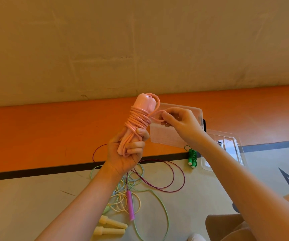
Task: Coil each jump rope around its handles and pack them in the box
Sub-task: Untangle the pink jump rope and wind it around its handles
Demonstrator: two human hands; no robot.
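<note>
Your left hand [126, 152] grips the pink rope [138, 119] upright by its handles, fingers curled round them, thumb pressing the coils. Your right hand [180, 122] pinches the loose end loop just beside the coil top. Clear box [197, 112] sits behind your hands on the floor [36, 197], its lid [235, 145] to the right. Green rope [192, 158], already coiled, lies beside the box. Below your hands: a loose tangle of maroon rope [175, 171], light-green rope [164, 211], yellow handles [110, 226], a pink handle [130, 206].
</note>
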